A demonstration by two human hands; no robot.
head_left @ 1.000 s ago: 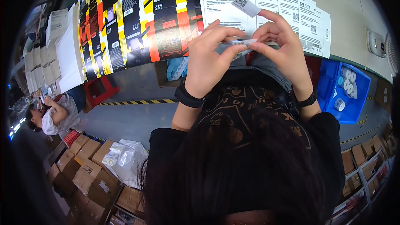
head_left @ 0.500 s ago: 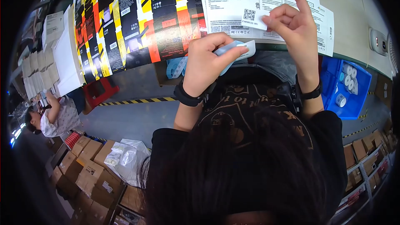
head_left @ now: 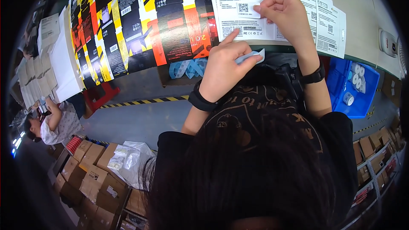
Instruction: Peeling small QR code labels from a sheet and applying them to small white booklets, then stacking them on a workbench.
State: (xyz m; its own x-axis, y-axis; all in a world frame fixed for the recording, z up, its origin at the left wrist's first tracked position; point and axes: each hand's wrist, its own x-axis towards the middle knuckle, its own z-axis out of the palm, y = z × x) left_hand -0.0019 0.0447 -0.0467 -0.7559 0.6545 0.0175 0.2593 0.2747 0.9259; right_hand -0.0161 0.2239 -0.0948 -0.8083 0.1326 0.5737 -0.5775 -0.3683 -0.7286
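My right hand [head_left: 290, 19] pinches the right edge of a small white QR-code sticker [head_left: 244, 10], which lies over the leftmost white printed sheet [head_left: 230, 2]. Its index finger points up toward the picture's top edge, where the tip is cut off. Folded in my left hand [head_left: 225, 66], between thumb and curled fingers, is a light blue strip of label backing [head_left: 251, 56]. The left index finger reaches to the lower edge of that same sheet. More printed sheets [head_left: 330, 19] overlap in a row to the right, partly behind my right hand.
Glossy black, yellow and red packaging sheets [head_left: 140, 21] cover the table's left part. Below the edge sits a box with blue backing strips [head_left: 188, 69]. A blue bin [head_left: 362, 98] with label rolls stands at right. A person [head_left: 59, 121] works at far left, near stacked cartons [head_left: 100, 183].
My right hand has moved left and brought the sticker down over the leftmost sheet. My left index finger has stretched out to the sheet. The second sticker near my right index fingertip has left view.
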